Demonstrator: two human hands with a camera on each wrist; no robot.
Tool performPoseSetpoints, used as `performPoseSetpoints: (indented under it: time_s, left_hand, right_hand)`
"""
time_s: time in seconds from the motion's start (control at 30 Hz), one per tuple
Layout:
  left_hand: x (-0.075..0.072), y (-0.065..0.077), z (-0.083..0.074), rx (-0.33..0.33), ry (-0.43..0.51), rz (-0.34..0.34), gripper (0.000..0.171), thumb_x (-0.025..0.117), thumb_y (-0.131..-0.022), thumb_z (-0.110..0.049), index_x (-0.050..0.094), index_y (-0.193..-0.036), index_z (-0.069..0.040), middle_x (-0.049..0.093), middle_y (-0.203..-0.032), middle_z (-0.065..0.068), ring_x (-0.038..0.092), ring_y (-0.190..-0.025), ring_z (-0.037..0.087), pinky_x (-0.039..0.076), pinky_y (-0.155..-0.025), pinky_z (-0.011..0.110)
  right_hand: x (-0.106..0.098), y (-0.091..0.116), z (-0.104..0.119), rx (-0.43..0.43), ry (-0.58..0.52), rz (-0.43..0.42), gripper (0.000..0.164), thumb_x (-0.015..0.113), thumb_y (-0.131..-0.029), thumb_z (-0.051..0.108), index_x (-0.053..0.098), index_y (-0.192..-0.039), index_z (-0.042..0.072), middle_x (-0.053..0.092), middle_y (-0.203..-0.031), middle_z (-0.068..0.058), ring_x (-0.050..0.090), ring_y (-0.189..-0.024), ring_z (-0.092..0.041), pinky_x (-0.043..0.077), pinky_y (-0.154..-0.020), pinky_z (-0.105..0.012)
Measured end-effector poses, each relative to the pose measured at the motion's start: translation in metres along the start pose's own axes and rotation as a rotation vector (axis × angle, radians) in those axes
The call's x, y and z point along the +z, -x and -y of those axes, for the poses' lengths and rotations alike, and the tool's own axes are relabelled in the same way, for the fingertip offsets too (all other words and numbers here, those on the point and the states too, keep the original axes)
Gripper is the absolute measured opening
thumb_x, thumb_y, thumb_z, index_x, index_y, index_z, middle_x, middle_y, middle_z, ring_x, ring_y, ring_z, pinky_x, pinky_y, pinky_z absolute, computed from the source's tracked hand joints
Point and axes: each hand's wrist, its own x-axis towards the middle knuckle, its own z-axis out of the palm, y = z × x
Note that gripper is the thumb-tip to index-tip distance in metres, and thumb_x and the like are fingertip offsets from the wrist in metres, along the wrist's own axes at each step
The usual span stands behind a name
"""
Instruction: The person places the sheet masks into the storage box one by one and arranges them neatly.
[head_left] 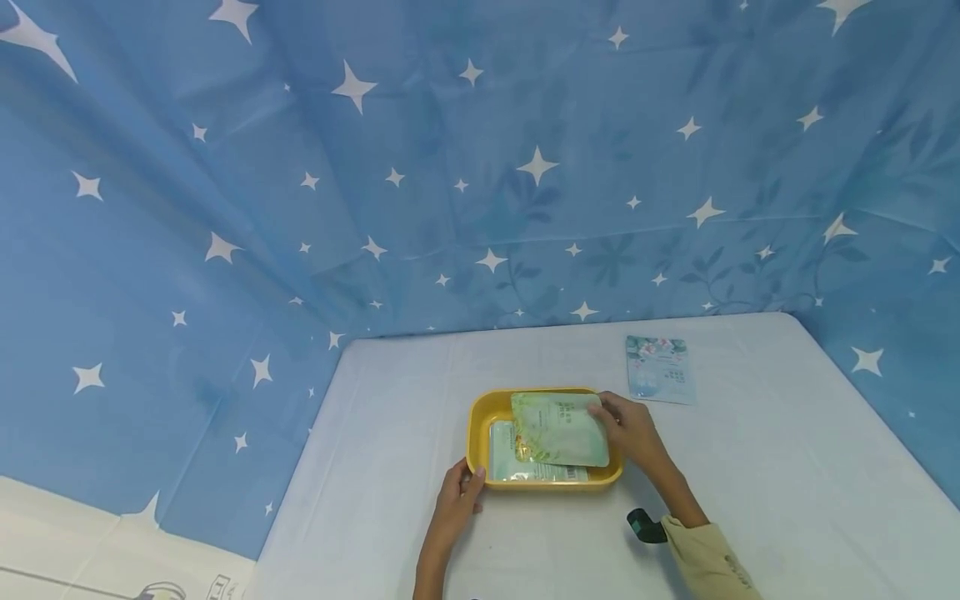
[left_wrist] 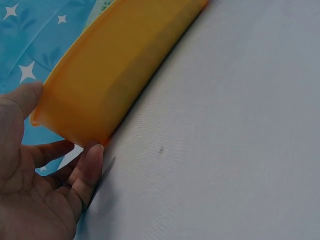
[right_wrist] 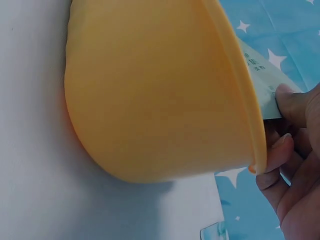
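Note:
A yellow plastic tub [head_left: 480,433] with rounded corners stands on the table. My left hand [head_left: 456,498] grips its near left corner; in the left wrist view the thumb is at the rim and other fingers touch the wall [left_wrist: 100,90]. With my right hand [head_left: 630,427] I pinch the right edge of a light green sachet [head_left: 566,433], which lies tilted over the tub. Under it, a second pale green sachet [head_left: 501,454] lies inside, partly covered. In the right wrist view the thumb presses on the green sachet [right_wrist: 265,82] just past the tub's rim.
A light blue flowered sachet [head_left: 662,371] lies on the white table [head_left: 390,433] behind and right of the tub. A blue curtain with white stars [head_left: 450,208] hangs along the back and left. A dark device [head_left: 647,527] sits at the right wrist, by the beige sleeve.

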Motion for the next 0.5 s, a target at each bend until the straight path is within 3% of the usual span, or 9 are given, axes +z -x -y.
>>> performPoseSetpoints:
  time_s: [0.1,0.33,0.43,0.5]
  left_hand:
    - [0.0003,-0.0005,0.0002,-0.014,-0.007,-0.001,0.069,0.053,-0.099,-0.046,0.037,-0.146,0.001,0.049,-0.135,0.017,0.055,-0.096,0.016,0.054,-0.069,0.023]
    - [0.0,-0.0018,0.002,-0.018,-0.006,0.01,0.07,0.053,-0.099,-0.046,0.035,-0.147,0.002,0.051,-0.129,0.014,0.055,-0.093,0.017,0.054,-0.069,0.023]
    - [-0.0006,-0.0012,0.002,-0.006,0.009,0.017,0.068,0.053,-0.099,-0.044,0.035,-0.147,0.001,0.051,-0.128,0.014,0.054,-0.094,0.018,0.054,-0.069,0.023]
    - [-0.0006,-0.0012,0.0018,0.0,0.014,0.017,0.067,0.053,-0.1,-0.043,0.035,-0.147,0.001,0.051,-0.128,0.013,0.054,-0.094,0.018,0.054,-0.069,0.023]
  right_hand:
    - [0.0006,0.0001,0.0031,0.0,0.022,0.012,0.017,0.061,-0.097,0.019,0.065,-0.102,0.003,0.073,-0.092,-0.011,0.067,-0.081,-0.025,0.057,-0.072,-0.042]
    - [0.0037,-0.0004,0.0064,0.005,0.176,0.064,0.021,0.063,-0.096,0.021,0.064,-0.109,0.004,0.073,-0.101,-0.017,0.07,-0.09,-0.033,0.058,-0.075,-0.048]
    - [0.0051,-0.0011,0.0079,-0.004,0.252,0.088,0.021,0.064,-0.095,0.023,0.063,-0.106,0.005,0.071,-0.084,-0.009,0.065,-0.072,-0.024,0.055,-0.064,-0.038]
    - [0.0059,-0.0015,0.0084,-0.014,0.293,0.101,0.02,0.065,-0.095,0.025,0.063,-0.103,0.007,0.063,-0.071,-0.001,0.054,-0.062,-0.015,0.046,-0.055,-0.028]
